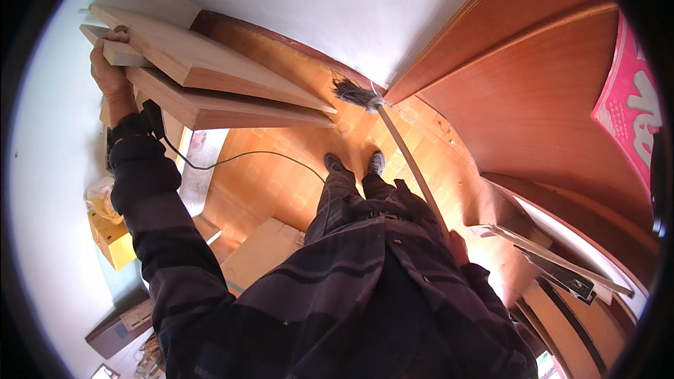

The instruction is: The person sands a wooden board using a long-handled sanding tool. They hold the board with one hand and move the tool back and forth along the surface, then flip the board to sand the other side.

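At the upper left, my left hand (109, 67) grips the edges of a stack of pale wooden boards (203, 63) beside the white wall, fingers wrapped round them. A black object (152, 118) with a long dark cord (246, 153) is at that wrist. My right hand (456, 247) is closed on the long wooden handle (411, 163) of a mop with a grey, shaggy head (354, 95), which lies near the foot of the wall ahead. Part of my right hand is hidden by my body.
A reddish wood panel (512, 91) with a pink sign (625, 91) stands at right, leaning strips (554, 260) below it. A yellow box (112, 238) sits at left, a pale carton (260, 253) behind my legs. Wooden flooring (267, 182) lies around my feet.
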Demonstrator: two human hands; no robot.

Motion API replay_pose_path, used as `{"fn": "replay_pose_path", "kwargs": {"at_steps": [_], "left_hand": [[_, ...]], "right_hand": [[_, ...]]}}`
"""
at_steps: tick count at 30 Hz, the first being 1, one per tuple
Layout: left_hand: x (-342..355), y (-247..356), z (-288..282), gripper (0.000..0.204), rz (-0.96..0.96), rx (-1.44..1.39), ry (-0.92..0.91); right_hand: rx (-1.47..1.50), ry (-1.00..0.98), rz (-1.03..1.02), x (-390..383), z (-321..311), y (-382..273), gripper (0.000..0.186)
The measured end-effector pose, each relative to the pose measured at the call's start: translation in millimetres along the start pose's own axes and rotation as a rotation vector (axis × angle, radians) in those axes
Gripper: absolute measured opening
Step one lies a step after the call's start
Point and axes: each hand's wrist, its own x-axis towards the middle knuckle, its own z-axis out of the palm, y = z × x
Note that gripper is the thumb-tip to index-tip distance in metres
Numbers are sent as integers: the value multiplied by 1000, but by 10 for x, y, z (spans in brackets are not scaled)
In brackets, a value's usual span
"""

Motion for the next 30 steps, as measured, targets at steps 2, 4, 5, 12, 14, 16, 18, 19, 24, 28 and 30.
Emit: {"fn": "replay_pose_path", "kwargs": {"at_steps": [2, 4, 5, 12, 14, 16, 18, 19, 24, 28, 30], "left_hand": [[-3, 5, 17, 45, -21, -8, 12], [0, 15, 28, 45, -35, 15, 30], [6, 18, 34, 45, -27, 15, 23], [-14, 57, 52, 44, -14, -15, -2], [-22, 67, 61, 44, -18, -16, 2], [-22, 75, 64, 44, -24, -5, 12], [-11, 75, 57, 44, -22, 10, 11], [-2, 72, 51, 44, -15, 30, 9], [68, 33, -20, 45, -25, 57, -31], [122, -17, -74, 46, -73, 46, 10], [156, -38, -90, 45, -90, 6, -4]], "right_hand": [[6, -6, -121, 423, 162, -107, 31], [85, -18, -180, 736, 308, -190, 26], [78, -16, -223, 854, 385, -212, 26], [-207, -123, -261, 637, 790, 420, 36], [-129, -138, -58, 265, 783, 589, 40], [-133, -161, 61, -224, 632, 668, 39], [66, -35, 260, -788, 438, 648, 36], [106, -6, 322, -1031, 310, 633, 35], [84, -25, 363, -1755, -367, 709, 28], [45, -54, 291, -1854, -636, 791, 28], [53, -63, 253, -1825, -700, 793, 28]]}}
